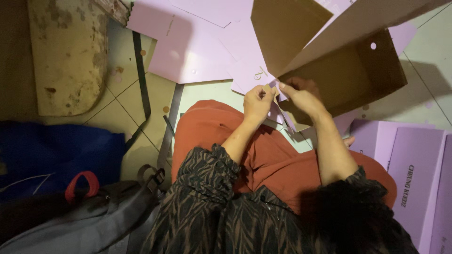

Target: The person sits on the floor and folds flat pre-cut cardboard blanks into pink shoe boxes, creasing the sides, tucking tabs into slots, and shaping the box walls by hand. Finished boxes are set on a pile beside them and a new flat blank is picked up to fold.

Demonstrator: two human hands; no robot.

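I sit on a tiled floor with a half-folded cardboard box (351, 70) held in front of my knees; it is lilac outside and brown inside. My left hand (257, 102) pinches a small flap at the box's near corner. My right hand (301, 94) grips the same corner from the right, fingers closed on the lilac flap edge. The two hands almost touch. The box's open side faces me and its upper panels tilt away toward the top of the view.
Flat lilac box blanks (188, 51) lie on the floor beyond my knees. A folded lilac box (414, 174) stands at my right. A dark bag with straps (108, 207) and blue cloth (52, 150) lie at my left, a stained beige slab (68, 51) farther back.
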